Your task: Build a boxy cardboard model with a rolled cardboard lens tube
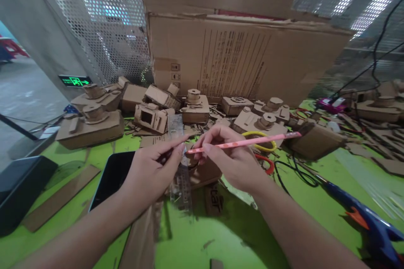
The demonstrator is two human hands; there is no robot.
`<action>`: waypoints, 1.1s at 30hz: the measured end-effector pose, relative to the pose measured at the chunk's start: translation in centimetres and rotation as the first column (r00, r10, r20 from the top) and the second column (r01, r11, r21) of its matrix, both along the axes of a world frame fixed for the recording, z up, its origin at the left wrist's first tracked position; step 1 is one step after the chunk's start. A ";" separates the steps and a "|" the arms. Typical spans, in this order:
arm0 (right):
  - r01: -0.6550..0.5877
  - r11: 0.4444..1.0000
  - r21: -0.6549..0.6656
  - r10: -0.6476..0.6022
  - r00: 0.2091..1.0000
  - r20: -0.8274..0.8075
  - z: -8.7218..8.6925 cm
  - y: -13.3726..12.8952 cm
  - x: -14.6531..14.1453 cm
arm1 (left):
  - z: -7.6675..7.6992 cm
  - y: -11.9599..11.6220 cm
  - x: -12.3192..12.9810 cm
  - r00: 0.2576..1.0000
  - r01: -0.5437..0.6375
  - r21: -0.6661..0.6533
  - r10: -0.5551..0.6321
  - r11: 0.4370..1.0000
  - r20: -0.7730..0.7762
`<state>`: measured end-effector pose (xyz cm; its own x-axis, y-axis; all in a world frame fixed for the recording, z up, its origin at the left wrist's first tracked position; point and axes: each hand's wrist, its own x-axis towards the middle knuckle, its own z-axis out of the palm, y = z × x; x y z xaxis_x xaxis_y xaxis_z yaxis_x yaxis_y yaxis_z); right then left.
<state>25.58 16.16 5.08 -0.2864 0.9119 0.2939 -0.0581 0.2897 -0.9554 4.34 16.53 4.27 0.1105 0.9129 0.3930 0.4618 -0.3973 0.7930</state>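
My right hand (229, 155) is closed on a pink pencil (243, 143), its eraser end pointing right and its other end close to my left fingertips. My left hand (158, 162) is closed, thumb and fingers pinched on a clear plastic ruler (181, 189) that stands roughly upright in the view. Just behind the ruler and under my right hand is a brown cardboard piece (205, 173), partly hidden by the hands. What the pencil's tip touches is too small to tell.
Several cardboard camera models (90, 128) line the back of the green table (240, 235), before a large cardboard box (236, 59). A black tablet (112, 176) lies left; scissors (260, 141) and a blue glue gun (362, 212) lie right.
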 end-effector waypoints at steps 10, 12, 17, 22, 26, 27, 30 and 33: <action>0.028 0.999 -0.036 -0.028 1.000 -0.009 -0.2 -0.1 -0.1 | 0.2 -0.1 -0.1 0.999 0.033 -0.016 -0.032 0.999 0.028; 0.021 0.999 -0.046 -0.022 1.000 -0.007 -0.2 -0.1 -0.2 | 0.2 -0.2 -0.1 1.000 0.024 -0.004 -0.024 1.000 0.020; 0.026 0.999 -0.029 -0.025 1.000 0.014 0.0 -0.1 -0.2 | 0.3 -0.3 -0.1 0.999 0.030 0.001 -0.030 1.000 0.016; 0.029 0.999 0.021 -0.030 0.998 0.058 0.0 0.0 -0.1 | 0.3 -0.3 -0.2 0.998 0.045 0.004 -0.045 0.999 0.035; 0.020 0.999 0.043 -0.022 0.999 0.042 -0.2 -0.1 -0.1 | 0.2 -0.4 -0.1 0.999 0.035 -0.010 -0.035 0.999 0.036; 0.018 0.999 0.046 -0.020 0.999 0.042 -0.2 -0.1 -0.1 | 0.2 -0.5 -0.1 0.999 0.029 -0.012 -0.028 1.000 0.037; 0.021 0.998 0.051 -0.023 0.999 0.042 -0.4 -0.1 -0.1 | 0.1 -0.5 -0.1 0.998 0.028 -0.022 -0.026 0.999 0.051; 0.026 0.998 0.051 -0.028 0.999 0.035 -0.5 0.0 0.0 | 0.1 -0.5 -0.1 0.997 0.038 -0.021 -0.036 0.999 0.069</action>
